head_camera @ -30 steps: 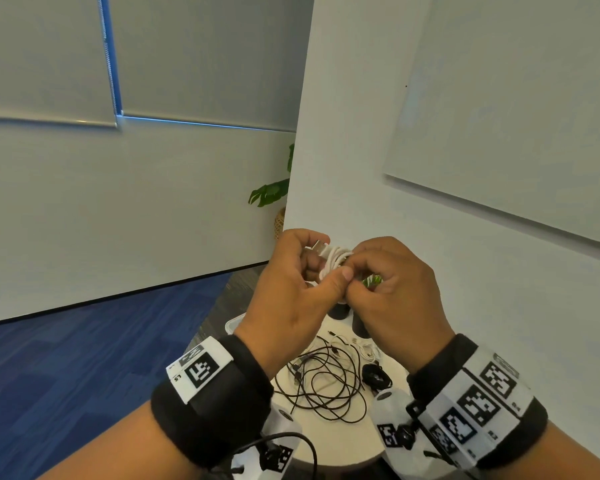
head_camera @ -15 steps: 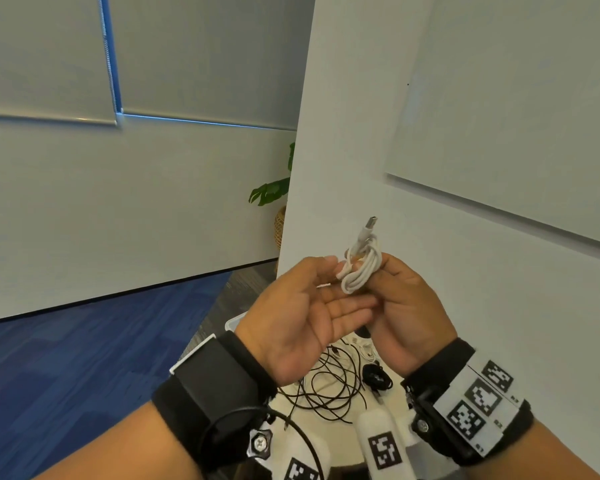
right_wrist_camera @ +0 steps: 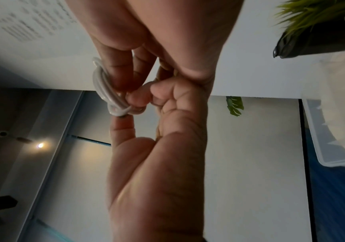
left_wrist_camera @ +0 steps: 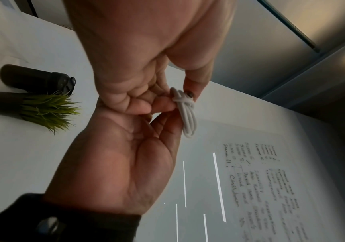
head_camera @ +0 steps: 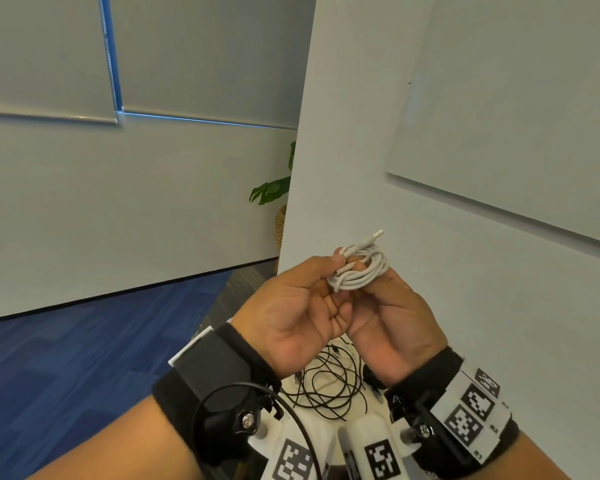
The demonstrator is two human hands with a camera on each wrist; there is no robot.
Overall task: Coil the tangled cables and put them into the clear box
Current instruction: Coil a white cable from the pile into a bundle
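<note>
Cable (head_camera: 359, 271), white, wound into a small coil with a few turns wrapped round its middle: being pinched at the wrapped end between thumb and forefinger of the left hand (head_camera: 291, 317), palm turned up. Also being gripped from the far side by the right hand (head_camera: 395, 320), fingers (right_wrist_camera: 122, 73) curling round the loops. Both hands closing on the coil, heels of the palms touching. Plug end sticking up and to the right out of the bundle, clear of the fingers. Being held in the air, well above the table (left_wrist_camera: 12, 155) and not in the box (right_wrist_camera: 312, 127), showing only as a clear rim at the edge of the right wrist view. Lying loose on the table under the wrists: black cable (head_camera: 326, 386), in untidy loops. Standing on the table near two dark pots: tufts of green grass (left_wrist_camera: 47, 111). Hanging on the wall beyond the hands: whiteboard (left_wrist_camera: 271, 180) with handwriting too blurred for reading.
</note>
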